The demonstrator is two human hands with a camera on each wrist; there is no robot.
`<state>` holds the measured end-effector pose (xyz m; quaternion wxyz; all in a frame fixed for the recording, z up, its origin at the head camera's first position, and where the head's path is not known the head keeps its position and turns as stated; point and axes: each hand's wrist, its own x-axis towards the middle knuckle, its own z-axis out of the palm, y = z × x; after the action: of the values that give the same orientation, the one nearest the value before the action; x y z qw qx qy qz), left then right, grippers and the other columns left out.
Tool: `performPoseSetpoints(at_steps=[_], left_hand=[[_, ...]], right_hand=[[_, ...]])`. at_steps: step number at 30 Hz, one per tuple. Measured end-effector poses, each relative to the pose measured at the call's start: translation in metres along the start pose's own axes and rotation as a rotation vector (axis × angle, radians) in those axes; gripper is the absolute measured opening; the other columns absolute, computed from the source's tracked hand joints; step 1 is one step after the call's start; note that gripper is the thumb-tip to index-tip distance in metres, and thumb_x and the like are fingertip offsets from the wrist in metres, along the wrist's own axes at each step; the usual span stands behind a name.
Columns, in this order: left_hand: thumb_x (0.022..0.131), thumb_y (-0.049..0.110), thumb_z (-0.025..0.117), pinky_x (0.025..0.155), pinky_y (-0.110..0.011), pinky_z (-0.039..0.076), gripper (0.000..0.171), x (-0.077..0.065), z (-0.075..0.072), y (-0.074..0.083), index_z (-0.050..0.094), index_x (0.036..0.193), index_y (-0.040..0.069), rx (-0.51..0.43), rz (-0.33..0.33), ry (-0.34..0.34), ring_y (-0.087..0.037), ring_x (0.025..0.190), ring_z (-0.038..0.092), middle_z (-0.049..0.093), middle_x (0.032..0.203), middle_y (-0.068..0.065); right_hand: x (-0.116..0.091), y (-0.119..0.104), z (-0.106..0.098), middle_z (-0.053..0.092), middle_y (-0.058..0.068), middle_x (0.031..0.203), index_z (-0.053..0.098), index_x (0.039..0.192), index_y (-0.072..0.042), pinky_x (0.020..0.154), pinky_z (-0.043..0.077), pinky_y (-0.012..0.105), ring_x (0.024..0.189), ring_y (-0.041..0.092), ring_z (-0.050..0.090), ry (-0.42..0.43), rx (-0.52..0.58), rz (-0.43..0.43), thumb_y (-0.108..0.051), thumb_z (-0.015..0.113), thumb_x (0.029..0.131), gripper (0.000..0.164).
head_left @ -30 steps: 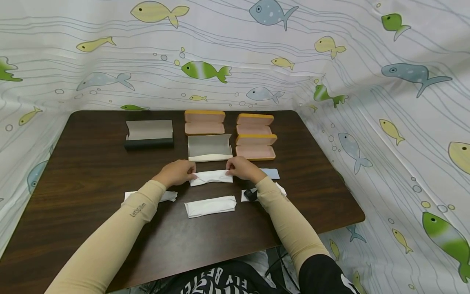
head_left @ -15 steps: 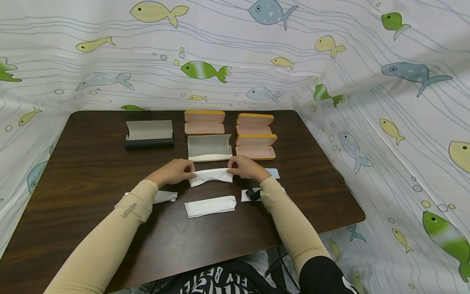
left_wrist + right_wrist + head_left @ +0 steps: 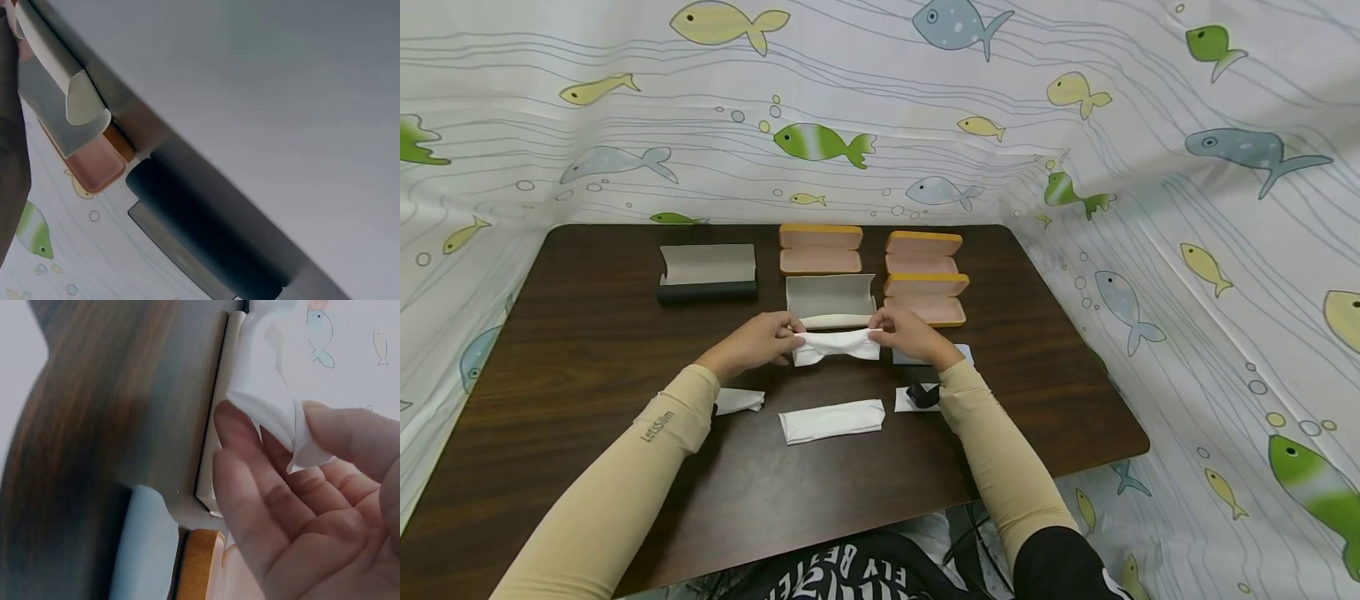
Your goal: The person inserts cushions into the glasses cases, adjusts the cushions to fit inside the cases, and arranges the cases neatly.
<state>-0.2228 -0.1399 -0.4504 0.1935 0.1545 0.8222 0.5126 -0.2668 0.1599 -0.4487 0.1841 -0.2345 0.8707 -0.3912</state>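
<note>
A folded white cloth (image 3: 837,345) hangs stretched between both hands, just in front of the open cream glasses case (image 3: 830,294). Its left end is pinched by my left hand (image 3: 758,342), its right end by my right hand (image 3: 916,335). Seen from the right wrist, the thumb (image 3: 350,434) presses the cloth's corner against the fingers. The cloth overlaps the cream case's front lip in the head view. Only a dark edge of the left hand (image 3: 9,144) shows in the left wrist view, with its grip hidden.
Behind stand an open dark glasses case (image 3: 707,292) and several yellow cases with pink linings, one at the back middle (image 3: 820,261). A folded white cloth (image 3: 832,422) lies in front. Other white cloths lie beside the left (image 3: 740,401) and right forearms; a blue cloth (image 3: 907,358) is partly hidden.
Both hands have raised the white cloth and carried it away from the body, toward the cream case. Its middle now sags between the pinched ends. The cases have stayed put.
</note>
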Motion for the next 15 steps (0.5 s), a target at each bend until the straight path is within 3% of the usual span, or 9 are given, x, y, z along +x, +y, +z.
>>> performPoseSetpoints(at_steps=[5,11,15], left_hand=[[0.105,0.010,0.057,0.086,-0.043,0.060,0.029,-0.0014,-0.0019,-0.0017,0.058,0.129,-0.008,-0.110,-0.028,0.011,-0.026,0.096,0.066,0.067,0.115,-0.021],[0.106,0.011,0.054,0.086,-0.041,0.060,0.034,-0.0037,-0.0042,-0.0001,0.053,0.134,-0.009,-0.260,-0.058,0.018,-0.021,0.095,0.064,0.063,0.119,-0.020],[0.108,0.011,0.051,0.091,-0.046,0.058,0.036,-0.0041,-0.0060,-0.0001,0.049,0.136,-0.010,-0.323,-0.056,0.017,-0.022,0.100,0.065,0.058,0.123,-0.022]], right_hand=[[0.0007,-0.0020,0.0037,0.063,0.011,0.097,0.060,0.105,0.001,0.081,0.061,0.036,0.085,0.021,0.066,-0.003,0.180,0.019,-0.005,0.063,0.101,0.008],[0.0031,-0.0040,0.0040,0.066,0.016,0.107,0.060,0.113,0.005,0.083,0.061,0.038,0.090,0.020,0.068,0.019,0.341,0.050,-0.005,0.060,0.102,0.015],[0.0053,-0.0059,0.0030,0.065,0.011,0.102,0.058,0.119,0.005,0.083,0.060,0.039,0.090,0.019,0.067,0.041,0.471,0.096,-0.006,0.058,0.104,0.019]])
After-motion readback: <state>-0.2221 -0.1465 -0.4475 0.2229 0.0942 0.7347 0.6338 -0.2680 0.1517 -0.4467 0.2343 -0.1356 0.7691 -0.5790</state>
